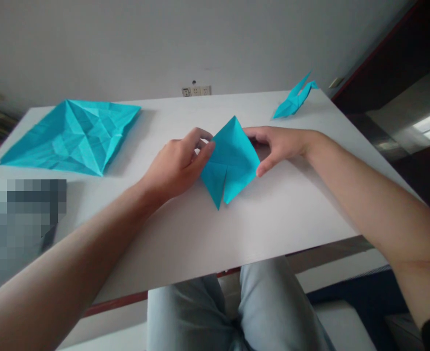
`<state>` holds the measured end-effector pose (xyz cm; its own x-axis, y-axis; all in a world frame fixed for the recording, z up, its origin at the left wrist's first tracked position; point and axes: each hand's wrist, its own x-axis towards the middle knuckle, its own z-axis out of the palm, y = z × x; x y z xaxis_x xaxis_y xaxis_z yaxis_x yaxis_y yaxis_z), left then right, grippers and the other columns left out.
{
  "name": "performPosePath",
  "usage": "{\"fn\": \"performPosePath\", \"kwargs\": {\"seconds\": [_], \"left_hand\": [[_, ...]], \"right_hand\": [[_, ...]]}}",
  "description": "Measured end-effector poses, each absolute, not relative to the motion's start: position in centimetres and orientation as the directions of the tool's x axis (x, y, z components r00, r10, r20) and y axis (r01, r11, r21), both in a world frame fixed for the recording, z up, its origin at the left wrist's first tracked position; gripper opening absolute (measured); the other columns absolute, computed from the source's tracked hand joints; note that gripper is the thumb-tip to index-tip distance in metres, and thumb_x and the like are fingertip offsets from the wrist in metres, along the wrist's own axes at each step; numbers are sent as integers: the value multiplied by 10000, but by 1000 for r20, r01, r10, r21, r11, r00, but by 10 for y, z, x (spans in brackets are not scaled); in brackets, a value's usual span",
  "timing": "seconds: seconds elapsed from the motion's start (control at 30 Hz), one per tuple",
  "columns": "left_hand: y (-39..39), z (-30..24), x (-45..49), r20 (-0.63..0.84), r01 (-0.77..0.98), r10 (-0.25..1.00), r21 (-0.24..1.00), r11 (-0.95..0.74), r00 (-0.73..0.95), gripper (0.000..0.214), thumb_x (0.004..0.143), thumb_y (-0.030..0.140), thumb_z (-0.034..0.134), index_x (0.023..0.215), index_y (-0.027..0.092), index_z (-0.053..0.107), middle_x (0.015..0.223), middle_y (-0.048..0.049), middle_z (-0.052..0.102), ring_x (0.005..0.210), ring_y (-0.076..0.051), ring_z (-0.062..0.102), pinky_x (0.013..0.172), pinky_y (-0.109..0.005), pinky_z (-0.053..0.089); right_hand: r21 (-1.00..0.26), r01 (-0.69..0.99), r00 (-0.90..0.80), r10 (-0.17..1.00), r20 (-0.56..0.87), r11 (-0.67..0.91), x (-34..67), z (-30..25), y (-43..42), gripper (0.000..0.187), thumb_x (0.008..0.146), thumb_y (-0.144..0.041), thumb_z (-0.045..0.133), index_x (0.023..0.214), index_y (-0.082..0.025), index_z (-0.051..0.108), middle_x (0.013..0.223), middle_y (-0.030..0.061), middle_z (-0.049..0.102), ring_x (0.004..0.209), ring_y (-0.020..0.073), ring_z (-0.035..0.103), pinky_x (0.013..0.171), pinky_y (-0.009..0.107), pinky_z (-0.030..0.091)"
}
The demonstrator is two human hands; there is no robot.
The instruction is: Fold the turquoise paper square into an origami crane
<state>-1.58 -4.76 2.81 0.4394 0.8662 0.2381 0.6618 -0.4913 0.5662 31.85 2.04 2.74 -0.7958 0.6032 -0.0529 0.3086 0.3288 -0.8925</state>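
Note:
A folded turquoise origami paper [233,151], diamond-shaped with a slit running up from its lower point, is held just above the table in the middle. My left hand [181,163] pinches its left edge, thumb in front and fingers curled behind. On the other side, my right hand [273,144] has its thumb at the paper's right corner, while its fingers reach behind the upper right edge and are partly hidden. A finished turquoise paper crane [295,100] sits at the back right. To the left lies an opened turquoise sheet [86,136] covered in creases.
Everything rests on a white table [185,243] that meets a grey wall [127,48] with power sockets [196,91]. A pixelated object [17,229] occupies the table's left side. My legs [189,317] are under the front edge.

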Motion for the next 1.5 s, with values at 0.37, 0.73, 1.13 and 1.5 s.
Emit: {"fn": "performPosePath", "kwargs": {"seconds": [0.37, 0.73, 1.13, 1.5], "left_hand": [[-41, 22, -19, 288, 667, 870, 560, -491, 399, 331, 1094, 385, 818, 1393, 250, 864, 1181, -41, 975, 801, -200, 838, 821, -341, 643], [-38, 12, -25, 558, 506, 720, 517, -691, 413, 222, 1129, 390, 894, 1181, 277, 709, 1238, -57, 879, 866, -184, 845, 731, -343, 666], [-38, 7, -22, 620, 455, 665, 491, -743, 417, 374, 1086, 398, 898, 1406, 270, 750, 1366, -77, 870, 949, -187, 852, 925, -409, 809], [-50, 22, -16, 477, 502, 777, 593, -630, 411, 220, 1155, 449, 810, 1230, 248, 856, 1170, -100, 955, 1050, -270, 928, 1022, -438, 787]], "right_hand": [[-829, 361, -832, 549, -79, 428, 316, 38, 16, 912, 661, -592, 1280, 1468, -325, 949, 1637, 45, 852, 1759, 469, 667, 1552, 564, 506], [-894, 298, -845, 529, -83, 336, 309, 33, 12, 785, 862, -515, 1172, 1572, -307, 909, 1710, 58, 837, 1697, 424, 756, 1476, 538, 608], [-896, 305, -852, 512, -106, 322, 316, 31, 14, 927, 979, -809, 1052, 1715, -293, 826, 1732, 93, 870, 1711, 416, 750, 1461, 514, 606], [-941, 319, -721, 674, -163, 114, 306, 28, 6, 448, 1051, -563, 999, 1357, -236, 980, 1417, 108, 992, 1400, 364, 902, 1319, 535, 699]]}}
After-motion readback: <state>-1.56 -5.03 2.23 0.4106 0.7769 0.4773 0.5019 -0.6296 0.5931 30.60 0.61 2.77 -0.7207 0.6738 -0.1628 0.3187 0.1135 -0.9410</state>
